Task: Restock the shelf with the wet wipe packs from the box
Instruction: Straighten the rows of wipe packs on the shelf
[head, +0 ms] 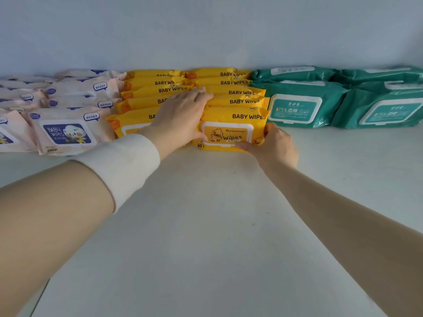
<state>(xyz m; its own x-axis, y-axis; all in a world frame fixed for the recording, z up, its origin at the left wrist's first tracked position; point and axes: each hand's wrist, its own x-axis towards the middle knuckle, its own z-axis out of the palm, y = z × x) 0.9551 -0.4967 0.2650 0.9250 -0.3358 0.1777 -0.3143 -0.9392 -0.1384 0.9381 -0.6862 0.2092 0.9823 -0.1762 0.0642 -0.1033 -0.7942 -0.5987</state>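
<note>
One yellow pack (230,124) sits between left hand (180,117) and right hand (275,146).

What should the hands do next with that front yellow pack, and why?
Probably push the yellow plastic duck-label wipes pack slightly back against the yellow row behind, then release. The left hand presses its left side, the right hand grips its right corner, and it sits forward of the teal plastic packs beside it.

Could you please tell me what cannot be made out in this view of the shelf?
Head view:
Left front yellow pack: label hidden by the left hand.
The box: out of frame.
Pink packs: outermost cut off by the left edge.
Green packs: small print too blurred to read.
</note>
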